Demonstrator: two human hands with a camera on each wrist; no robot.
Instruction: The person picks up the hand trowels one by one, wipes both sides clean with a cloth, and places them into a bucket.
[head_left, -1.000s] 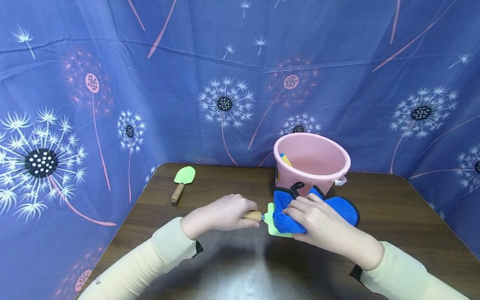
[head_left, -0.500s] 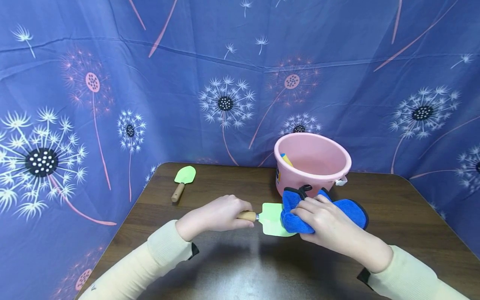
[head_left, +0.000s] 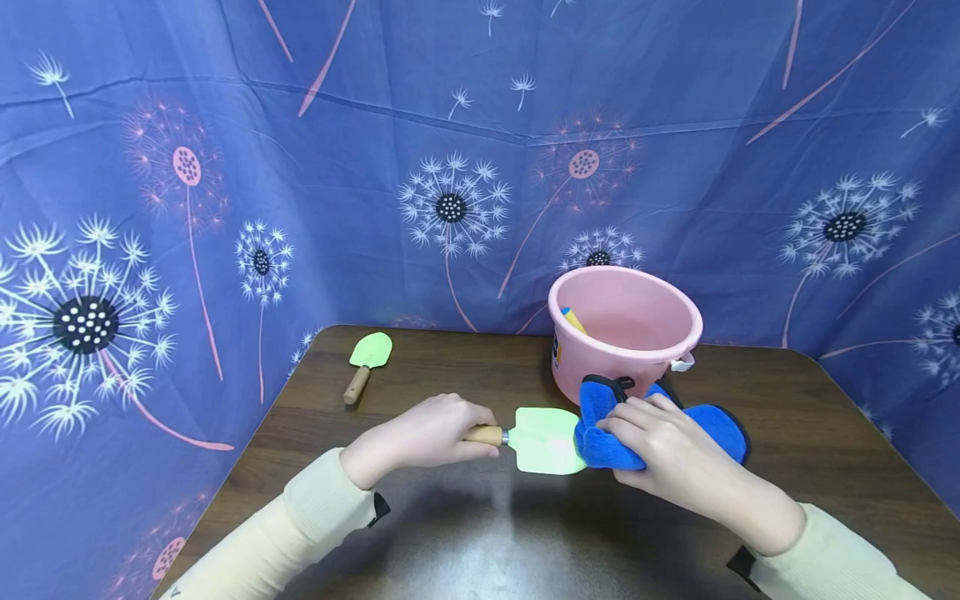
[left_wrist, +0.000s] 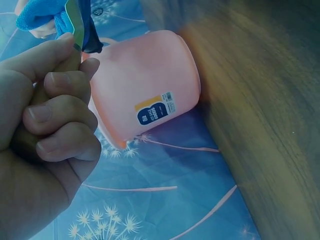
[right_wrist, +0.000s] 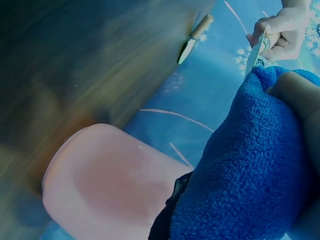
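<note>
My left hand [head_left: 435,433] grips the wooden handle of a hand trowel with a flat light-green blade [head_left: 546,442]; its curled fingers [left_wrist: 65,110] show round the handle in the left wrist view. Bunched in my right hand [head_left: 667,442] is a blue cloth [head_left: 609,446] with black edging and a black loop. The cloth covers the tip of the blade, and the trowel lies level above the table. Right wrist view: the fluffy cloth [right_wrist: 250,165] fills the right side, with the blade's edge [right_wrist: 256,55] beyond it and the left hand behind.
Behind the cloth stands a pink bucket [head_left: 600,362], a yellow-and-blue item [head_left: 572,320] leaning inside it. A smaller green trowel [head_left: 363,367] with a wooden handle lies at the table's back left. Blue dandelion-print fabric [head_left: 337,208] hangs around the wooden table [head_left: 465,367].
The right hand and cloth have slid right along the blade toward its tip. The left hand has drawn slightly left with the trowel, so more of the green blade shows.
</note>
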